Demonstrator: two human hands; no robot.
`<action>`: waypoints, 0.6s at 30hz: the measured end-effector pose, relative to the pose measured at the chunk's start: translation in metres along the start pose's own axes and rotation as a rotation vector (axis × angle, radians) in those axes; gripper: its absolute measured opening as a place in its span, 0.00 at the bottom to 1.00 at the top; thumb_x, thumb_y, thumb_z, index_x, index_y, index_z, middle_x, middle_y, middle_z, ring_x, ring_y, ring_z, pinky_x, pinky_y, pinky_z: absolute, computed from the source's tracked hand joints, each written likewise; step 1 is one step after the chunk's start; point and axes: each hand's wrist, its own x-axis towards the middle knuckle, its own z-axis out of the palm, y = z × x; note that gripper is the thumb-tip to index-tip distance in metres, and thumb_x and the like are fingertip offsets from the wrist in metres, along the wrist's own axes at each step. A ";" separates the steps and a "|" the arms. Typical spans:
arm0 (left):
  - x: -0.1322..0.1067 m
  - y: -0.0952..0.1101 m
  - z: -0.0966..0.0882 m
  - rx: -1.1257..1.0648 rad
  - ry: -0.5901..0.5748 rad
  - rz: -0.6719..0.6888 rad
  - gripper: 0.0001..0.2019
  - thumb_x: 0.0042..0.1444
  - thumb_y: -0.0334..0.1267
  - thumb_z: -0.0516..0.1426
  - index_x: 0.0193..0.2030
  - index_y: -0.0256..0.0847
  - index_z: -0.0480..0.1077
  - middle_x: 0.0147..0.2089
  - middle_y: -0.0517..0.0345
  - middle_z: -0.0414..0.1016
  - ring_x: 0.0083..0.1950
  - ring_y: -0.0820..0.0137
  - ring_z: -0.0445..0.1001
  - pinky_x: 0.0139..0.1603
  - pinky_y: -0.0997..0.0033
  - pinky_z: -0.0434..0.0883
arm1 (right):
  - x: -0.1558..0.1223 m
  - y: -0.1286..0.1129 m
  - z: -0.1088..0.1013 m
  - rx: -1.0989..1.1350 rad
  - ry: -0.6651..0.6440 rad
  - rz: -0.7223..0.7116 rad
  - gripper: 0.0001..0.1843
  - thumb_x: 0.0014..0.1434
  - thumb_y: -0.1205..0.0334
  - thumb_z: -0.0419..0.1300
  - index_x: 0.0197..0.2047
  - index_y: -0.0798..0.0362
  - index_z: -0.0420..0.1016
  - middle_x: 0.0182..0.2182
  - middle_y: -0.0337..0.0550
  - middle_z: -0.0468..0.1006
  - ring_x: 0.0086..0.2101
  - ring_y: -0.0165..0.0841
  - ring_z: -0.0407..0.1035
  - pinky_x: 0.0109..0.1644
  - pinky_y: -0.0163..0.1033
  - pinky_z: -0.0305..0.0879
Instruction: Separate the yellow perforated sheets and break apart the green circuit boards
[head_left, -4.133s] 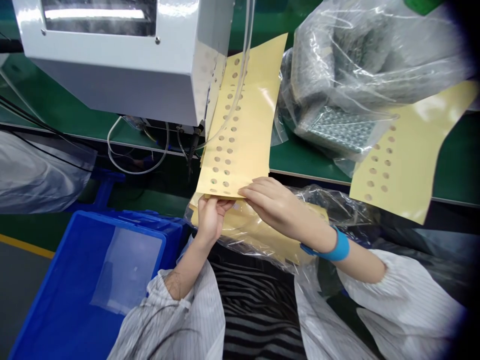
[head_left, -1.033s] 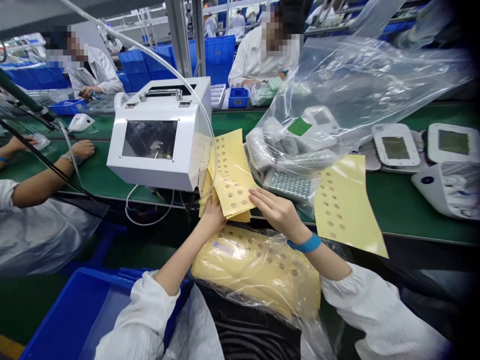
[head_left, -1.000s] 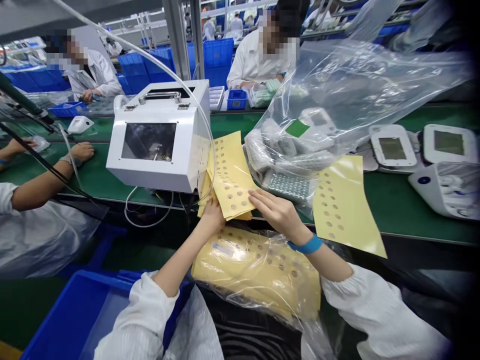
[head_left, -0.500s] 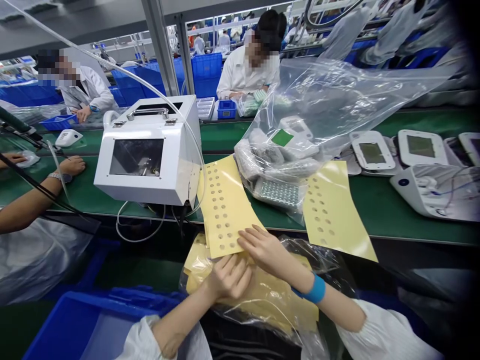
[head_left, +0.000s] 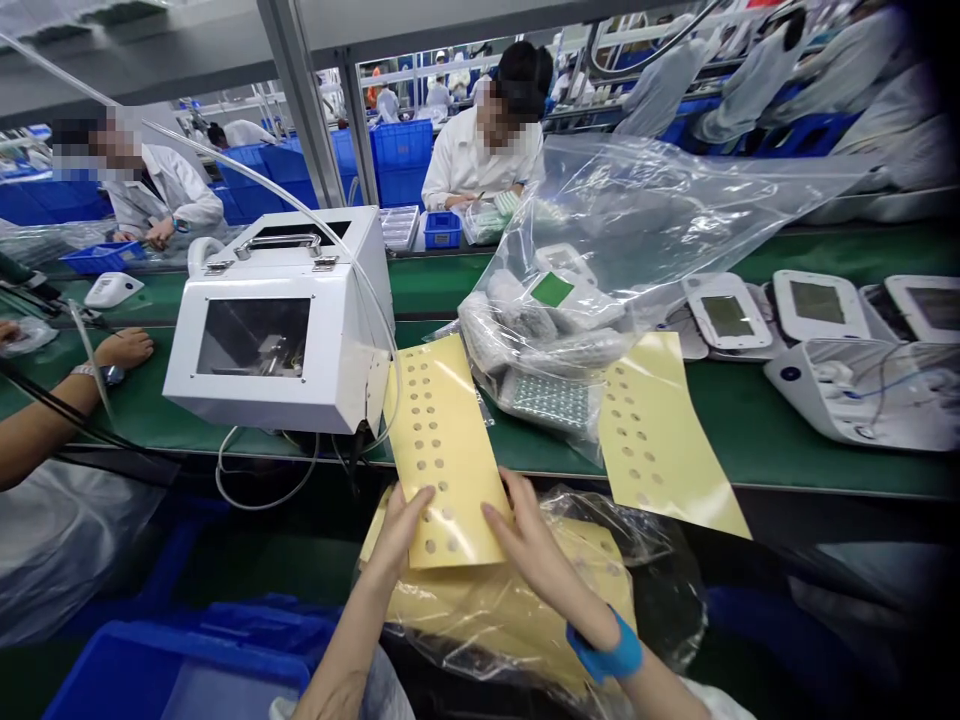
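Between my two hands is a yellow sticker sheet (head_left: 457,440) with rows of small round grey dots. My left hand (head_left: 396,530) grips its left edge, thumb on top and fingers hidden behind. Opposite it, my right hand (head_left: 529,535) pinches the right edge, with a blue band on the wrist. The sheet's far end reaches onto the green bench beside the white machine. Below it, a clear bag (head_left: 517,620) holds more yellow sheets. Another dotted yellow sheet (head_left: 667,430) lies to the right, overhanging the bench edge.
A white machine with a dark window (head_left: 255,335) stands at left. A large clear bag of parts (head_left: 555,320) sits mid-bench. White housings with screens (head_left: 817,305) line the right. A blue bin (head_left: 112,680) is below left. Co-workers sit at the left and across.
My left hand has moved from the sheet's near end to its left edge. My right hand has shifted to the right edge. The sheet has come slightly nearer; the view has shifted a little.
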 end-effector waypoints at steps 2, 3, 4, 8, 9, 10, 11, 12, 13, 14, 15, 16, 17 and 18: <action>-0.013 0.000 -0.008 -0.028 -0.055 -0.009 0.28 0.48 0.43 0.66 0.55 0.38 0.64 0.54 0.43 0.74 0.49 0.58 0.77 0.49 0.63 0.74 | -0.014 0.001 -0.004 0.187 -0.154 0.126 0.39 0.61 0.40 0.53 0.68 0.48 0.43 0.66 0.52 0.52 0.64 0.43 0.52 0.66 0.52 0.56; -0.019 -0.001 -0.015 -0.020 -0.090 -0.023 0.29 0.48 0.42 0.66 0.55 0.38 0.64 0.54 0.43 0.74 0.49 0.57 0.77 0.49 0.63 0.74 | -0.018 0.003 -0.010 0.272 -0.193 0.199 0.42 0.59 0.40 0.55 0.68 0.48 0.42 0.65 0.53 0.54 0.62 0.43 0.56 0.65 0.51 0.58; -0.024 -0.001 -0.025 -0.001 -0.134 -0.046 0.30 0.48 0.43 0.66 0.56 0.38 0.64 0.53 0.43 0.75 0.48 0.57 0.77 0.48 0.62 0.74 | -0.017 0.005 -0.018 0.350 -0.196 0.271 0.44 0.57 0.41 0.58 0.68 0.48 0.42 0.64 0.54 0.57 0.60 0.43 0.60 0.63 0.51 0.61; -0.028 -0.006 -0.073 -0.015 -0.335 -0.165 0.29 0.48 0.40 0.67 0.56 0.38 0.65 0.50 0.43 0.77 0.44 0.56 0.79 0.43 0.61 0.76 | 0.014 0.016 -0.050 0.710 -0.170 0.411 0.39 0.54 0.50 0.65 0.63 0.49 0.53 0.59 0.54 0.67 0.54 0.43 0.68 0.61 0.51 0.65; -0.024 -0.008 -0.083 -0.032 -0.364 -0.188 0.29 0.46 0.39 0.68 0.54 0.38 0.66 0.49 0.43 0.77 0.43 0.57 0.79 0.42 0.61 0.76 | 0.025 0.017 -0.053 0.827 -0.245 0.414 0.34 0.55 0.52 0.65 0.60 0.52 0.58 0.57 0.55 0.69 0.54 0.43 0.69 0.61 0.51 0.64; -0.020 -0.010 -0.092 -0.046 -0.385 -0.208 0.28 0.44 0.38 0.69 0.53 0.37 0.67 0.48 0.44 0.78 0.42 0.58 0.79 0.42 0.62 0.76 | 0.034 0.018 -0.053 0.920 -0.349 0.423 0.28 0.57 0.52 0.63 0.57 0.55 0.63 0.55 0.55 0.71 0.53 0.44 0.70 0.61 0.53 0.64; -0.015 -0.012 -0.099 -0.054 -0.400 -0.224 0.28 0.42 0.38 0.70 0.51 0.37 0.68 0.47 0.45 0.78 0.42 0.58 0.80 0.41 0.63 0.76 | 0.041 0.018 -0.049 0.982 -0.454 0.442 0.24 0.58 0.52 0.61 0.54 0.57 0.66 0.53 0.56 0.73 0.51 0.44 0.71 0.60 0.54 0.64; -0.012 -0.014 -0.105 -0.051 -0.410 -0.239 0.28 0.40 0.37 0.70 0.49 0.36 0.69 0.46 0.45 0.79 0.41 0.58 0.80 0.41 0.63 0.76 | 0.045 0.016 -0.042 1.008 -0.537 0.472 0.23 0.59 0.51 0.60 0.52 0.58 0.69 0.50 0.56 0.76 0.49 0.45 0.73 0.59 0.56 0.65; -0.009 -0.016 -0.110 -0.039 -0.413 -0.253 0.28 0.39 0.38 0.71 0.48 0.36 0.70 0.46 0.45 0.79 0.40 0.58 0.80 0.41 0.63 0.76 | 0.047 0.014 -0.034 1.005 -0.583 0.499 0.22 0.60 0.51 0.59 0.50 0.59 0.70 0.47 0.55 0.77 0.47 0.44 0.74 0.56 0.56 0.67; -0.009 -0.019 -0.114 -0.022 -0.406 -0.261 0.28 0.38 0.39 0.71 0.48 0.36 0.71 0.46 0.45 0.79 0.41 0.58 0.80 0.41 0.62 0.76 | 0.046 0.010 -0.024 0.987 -0.587 0.504 0.22 0.59 0.51 0.60 0.50 0.59 0.71 0.45 0.55 0.79 0.45 0.44 0.75 0.54 0.56 0.70; -0.011 -0.024 -0.119 -0.014 -0.388 -0.256 0.29 0.37 0.41 0.71 0.48 0.38 0.71 0.46 0.45 0.79 0.42 0.57 0.80 0.43 0.61 0.76 | 0.042 0.007 -0.015 0.961 -0.560 0.481 0.21 0.58 0.52 0.62 0.49 0.58 0.72 0.45 0.54 0.79 0.44 0.43 0.76 0.51 0.54 0.72; -0.016 -0.031 -0.124 -0.025 -0.355 -0.237 0.30 0.37 0.46 0.71 0.48 0.39 0.72 0.47 0.45 0.79 0.44 0.54 0.79 0.45 0.58 0.75 | 0.038 0.003 -0.006 0.927 -0.512 0.436 0.20 0.57 0.54 0.64 0.49 0.58 0.72 0.45 0.53 0.79 0.43 0.42 0.76 0.48 0.50 0.75; -0.023 -0.040 -0.130 -0.055 -0.314 -0.211 0.32 0.36 0.54 0.70 0.48 0.41 0.72 0.49 0.45 0.78 0.47 0.51 0.78 0.47 0.55 0.74 | 0.033 0.000 0.001 0.886 -0.457 0.380 0.20 0.55 0.56 0.65 0.49 0.58 0.73 0.45 0.52 0.79 0.42 0.42 0.76 0.45 0.47 0.76; -0.032 -0.052 -0.136 -0.105 -0.261 -0.176 0.37 0.33 0.63 0.67 0.49 0.44 0.72 0.50 0.45 0.78 0.51 0.48 0.76 0.50 0.51 0.72 | 0.027 -0.003 0.007 0.845 -0.401 0.328 0.20 0.54 0.57 0.66 0.47 0.58 0.74 0.45 0.52 0.80 0.41 0.41 0.77 0.42 0.44 0.77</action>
